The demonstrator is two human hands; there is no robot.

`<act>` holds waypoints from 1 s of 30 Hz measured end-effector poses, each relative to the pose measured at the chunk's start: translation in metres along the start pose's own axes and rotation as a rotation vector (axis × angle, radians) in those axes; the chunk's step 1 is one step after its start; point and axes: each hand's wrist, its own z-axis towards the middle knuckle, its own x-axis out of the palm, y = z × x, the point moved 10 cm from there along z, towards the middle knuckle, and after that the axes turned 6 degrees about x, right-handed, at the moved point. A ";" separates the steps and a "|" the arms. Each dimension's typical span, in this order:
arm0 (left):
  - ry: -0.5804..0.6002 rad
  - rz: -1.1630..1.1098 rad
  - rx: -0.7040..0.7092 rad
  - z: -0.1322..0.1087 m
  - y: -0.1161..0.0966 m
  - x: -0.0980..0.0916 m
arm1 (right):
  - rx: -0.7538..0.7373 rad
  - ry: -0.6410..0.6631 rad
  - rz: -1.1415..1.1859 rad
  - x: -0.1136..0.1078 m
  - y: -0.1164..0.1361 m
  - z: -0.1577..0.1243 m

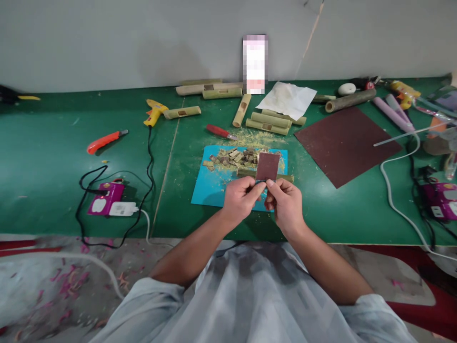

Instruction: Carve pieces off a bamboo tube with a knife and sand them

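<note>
Both my hands meet over the near edge of a blue mat (pixel 207 188) on the green table (pixel 53 162). My left hand (pixel 241 197) and my right hand (pixel 285 205) pinch the lower edge of a small brown piece of sandpaper (pixel 267 166), held upright between the fingertips. Just behind it a green bamboo stick (pixel 285 178) lies across the mat. A heap of small bamboo chips (pixel 233 158) and sawdust covers the mat's far half.
A large brown sandpaper sheet (pixel 344 143) lies at the right. Several cut bamboo tubes (pixel 267 123), a red knife (pixel 219 131), an orange cutter (pixel 103 141), a yellow glue gun (pixel 154 112), white paper (pixel 287 99) and purple power strips (pixel 107 197) with cables lie around.
</note>
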 end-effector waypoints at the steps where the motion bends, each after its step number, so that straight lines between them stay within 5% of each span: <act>1: -0.008 0.004 0.006 0.000 0.000 -0.001 | 0.004 0.011 -0.001 0.001 -0.001 0.000; 8: -0.037 -0.006 0.006 0.002 0.002 -0.006 | 0.015 0.071 -0.028 0.004 -0.001 0.003; 16: 0.088 -0.083 -0.035 0.003 0.006 0.000 | -0.019 0.057 -0.057 -0.001 0.005 0.004; 30: 0.027 -0.106 -0.053 0.003 0.012 -0.001 | -0.059 0.102 -0.135 0.001 0.012 0.002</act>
